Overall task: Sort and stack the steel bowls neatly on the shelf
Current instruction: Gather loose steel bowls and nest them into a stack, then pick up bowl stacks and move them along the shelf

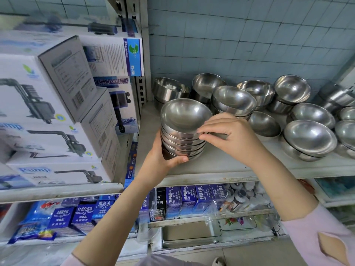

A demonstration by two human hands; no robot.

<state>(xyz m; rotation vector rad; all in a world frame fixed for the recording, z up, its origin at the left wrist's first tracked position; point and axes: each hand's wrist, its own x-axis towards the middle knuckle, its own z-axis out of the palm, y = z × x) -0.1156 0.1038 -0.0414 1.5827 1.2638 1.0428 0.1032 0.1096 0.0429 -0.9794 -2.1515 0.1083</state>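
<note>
Your left hand grips the stack of bowls low down on its left side, thumb curled across the near face of the bottom bowls and the other fingers hidden behind them. Your right hand reaches in from the right, its fingertips pinching the near right rim of the top bowl. The stack is several nested steel bowls, sitting at the near left part of the shelf and leaning a little; you cannot tell whether its base rests on the shelf or is lifted just clear.

Further back and to the right, the same shelf carries the unsorted bowls. A short pile stands just behind your right hand, and a single bowl lies just to its right. At the far left is a deeper pile, with more piles along the tiled wall. A tall near pile stands well right, close to the shelf edge.

To the left, pump boxes are stacked on a neighbouring rack. Small blue boxes line the shelf below. A pink sleeve covers your right forearm
</note>
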